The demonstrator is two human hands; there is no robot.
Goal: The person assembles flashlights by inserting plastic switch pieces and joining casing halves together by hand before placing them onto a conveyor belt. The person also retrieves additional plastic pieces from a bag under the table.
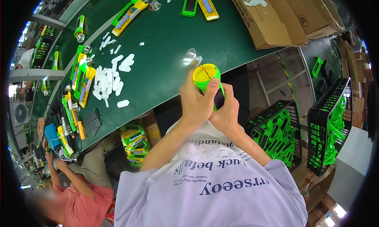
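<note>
Both hands hold a green and yellow flashlight body (pixel 206 76) in front of my chest, its round open head tilted up and away from me. My left hand (pixel 196 102) wraps its left side. My right hand (pixel 226 110) closes on the right side, by the dark lower part. A shiny reflector (pixel 191 58), slightly blurred, hangs out beyond the head's rim on a thin wire that runs into the yellow cup. Most of the flashlight's lower body is hidden behind my fingers.
Scattered white plastic pieces (pixel 106 82) lie on the green table (pixel 158 61), with opened flashlights (pixel 130 17) around them. A cardboard box (pixel 268 21) stands far right. Black crates (pixel 298 148) of green parts are at right. A co-worker in a pink shirt (pixel 85 203) sits lower left.
</note>
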